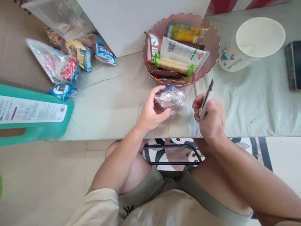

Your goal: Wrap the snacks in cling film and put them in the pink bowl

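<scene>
My left hand (pixel 152 111) is closed on a small snack in a crinkled clear wrapper (pixel 170 99) with a blue strip at its top, held just above the table's front edge. My right hand (pixel 210 117) grips a white utility knife (pixel 206 99), its dark blade pointing up and away, a short gap to the right of the wrapper. Just behind both hands stands a pink scalloped plate (pixel 213 40) holding several packaged snacks and bars.
A white paper cup (pixel 249 47) with blue print lies at the back right, beside a dark object (pixel 293 64) at the edge. Several snack bags (pixel 68 62) lie at the back left. A teal box (pixel 30 113) sits left. A white box (pixel 131 22) stands behind.
</scene>
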A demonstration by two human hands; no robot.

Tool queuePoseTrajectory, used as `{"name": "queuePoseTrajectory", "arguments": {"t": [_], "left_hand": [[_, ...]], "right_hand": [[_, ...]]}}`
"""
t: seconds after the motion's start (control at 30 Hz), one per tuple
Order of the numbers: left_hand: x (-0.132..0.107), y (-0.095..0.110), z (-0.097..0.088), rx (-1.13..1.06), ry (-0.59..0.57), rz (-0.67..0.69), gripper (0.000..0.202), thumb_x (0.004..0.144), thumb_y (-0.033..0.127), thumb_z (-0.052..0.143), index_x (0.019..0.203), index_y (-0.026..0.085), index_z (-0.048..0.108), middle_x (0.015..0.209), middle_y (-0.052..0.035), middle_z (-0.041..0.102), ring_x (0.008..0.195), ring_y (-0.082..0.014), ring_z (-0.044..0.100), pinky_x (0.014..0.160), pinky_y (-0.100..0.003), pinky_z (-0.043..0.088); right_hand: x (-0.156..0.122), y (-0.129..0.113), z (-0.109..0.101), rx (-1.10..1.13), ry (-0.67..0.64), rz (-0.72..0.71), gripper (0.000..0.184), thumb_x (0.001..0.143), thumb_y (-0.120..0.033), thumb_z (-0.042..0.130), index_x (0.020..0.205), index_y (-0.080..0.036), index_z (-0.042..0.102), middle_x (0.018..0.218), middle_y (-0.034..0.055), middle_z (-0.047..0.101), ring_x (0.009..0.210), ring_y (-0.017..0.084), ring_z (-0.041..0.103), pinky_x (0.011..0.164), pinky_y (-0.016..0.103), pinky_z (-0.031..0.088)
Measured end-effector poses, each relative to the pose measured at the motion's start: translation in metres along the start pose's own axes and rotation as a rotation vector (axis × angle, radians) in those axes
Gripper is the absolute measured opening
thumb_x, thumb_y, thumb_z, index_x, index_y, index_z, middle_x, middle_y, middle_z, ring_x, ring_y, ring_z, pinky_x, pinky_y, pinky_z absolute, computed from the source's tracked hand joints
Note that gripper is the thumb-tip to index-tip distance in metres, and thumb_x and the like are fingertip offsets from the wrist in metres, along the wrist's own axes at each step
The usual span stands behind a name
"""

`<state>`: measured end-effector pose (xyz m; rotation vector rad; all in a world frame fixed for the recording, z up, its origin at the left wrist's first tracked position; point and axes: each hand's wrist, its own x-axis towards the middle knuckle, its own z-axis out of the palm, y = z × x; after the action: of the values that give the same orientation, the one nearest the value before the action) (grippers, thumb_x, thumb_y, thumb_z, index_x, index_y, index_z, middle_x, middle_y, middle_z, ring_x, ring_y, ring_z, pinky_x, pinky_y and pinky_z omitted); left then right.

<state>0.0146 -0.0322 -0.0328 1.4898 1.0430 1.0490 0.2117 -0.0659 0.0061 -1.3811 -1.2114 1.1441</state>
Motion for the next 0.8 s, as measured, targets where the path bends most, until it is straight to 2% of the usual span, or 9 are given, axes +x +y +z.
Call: {"name": "queuePoseTrajectory", "arguments": {"t": [0.07,0.17,0.23,0.43,0.57,0.67,0.8], "left_hand": [[0.000,-0.006,0.000,0.064,0.025,0.011,0.082,0.084,0.074,0.068,0.149,0.032,0.039,0.137,-0.0101,0.058,0.116,-0.0263,0.067,0.098,-0.041,0.059],[-0.003,-0.010,0.000,0.130,0.014,0.026,0.086,0.086,0.075,0.066,0.155,0.035,0.033,0.151,-0.0114,0.050,0.130,-0.0301,0.062,0.103,-0.043,0.058],[-0.005,-0.011,-0.001,0.155,0.011,0.042,0.087,0.086,0.075,0.066,0.156,0.036,0.034,0.155,-0.0113,0.047,0.135,-0.0318,0.059,0.105,-0.044,0.057],[-0.008,-0.006,-0.012,0.141,0.075,0.070,0.082,0.084,0.073,0.070,0.152,0.034,0.042,0.148,-0.0118,0.054,0.131,-0.0323,0.062,0.106,-0.045,0.057],[-0.007,-0.006,-0.021,0.095,0.152,0.095,0.082,0.081,0.075,0.072,0.148,0.036,0.045,0.139,-0.0095,0.059,0.132,-0.0326,0.062,0.107,-0.046,0.056],[-0.007,-0.004,-0.030,0.060,0.209,0.088,0.084,0.080,0.078,0.070,0.149,0.038,0.044,0.141,-0.0088,0.058,0.135,-0.0332,0.060,0.107,-0.046,0.056],[-0.006,0.000,-0.046,-0.031,0.283,0.094,0.069,0.084,0.074,0.069,0.142,0.043,0.047,0.142,-0.0050,0.059,0.132,-0.0271,0.062,0.107,-0.044,0.055]], "right_hand": [[-0.003,-0.006,0.002,0.103,-0.049,0.049,0.045,0.100,-0.064,0.044,0.084,-0.024,0.059,0.066,-0.0005,0.053,0.051,0.013,0.041,0.045,0.030,0.031],[-0.006,-0.013,0.012,0.123,-0.304,0.156,0.053,0.096,-0.072,0.049,0.080,-0.022,0.060,0.057,-0.0030,0.052,0.047,0.011,0.043,0.045,0.027,0.033],[-0.005,-0.014,0.019,0.099,-0.398,0.207,0.055,0.096,-0.072,0.049,0.078,-0.021,0.060,0.057,-0.0034,0.052,0.047,0.010,0.044,0.046,0.026,0.035],[-0.001,-0.013,0.026,-0.020,-0.409,0.175,0.048,0.098,-0.061,0.049,0.075,-0.020,0.058,0.055,-0.0038,0.050,0.049,0.010,0.044,0.049,0.026,0.034],[-0.002,-0.013,0.026,-0.099,-0.471,0.149,0.048,0.100,-0.059,0.045,0.075,-0.020,0.058,0.057,-0.0029,0.050,0.052,0.011,0.045,0.052,0.027,0.034],[-0.003,-0.013,0.025,-0.189,-0.506,0.105,0.047,0.100,-0.057,0.043,0.077,-0.020,0.060,0.059,-0.0018,0.052,0.056,0.012,0.046,0.055,0.028,0.034],[-0.001,-0.013,0.016,-0.372,-0.547,0.046,0.049,0.101,-0.055,0.037,0.071,-0.021,0.054,0.057,-0.0011,0.050,0.055,0.013,0.045,0.057,0.029,0.033]]}}
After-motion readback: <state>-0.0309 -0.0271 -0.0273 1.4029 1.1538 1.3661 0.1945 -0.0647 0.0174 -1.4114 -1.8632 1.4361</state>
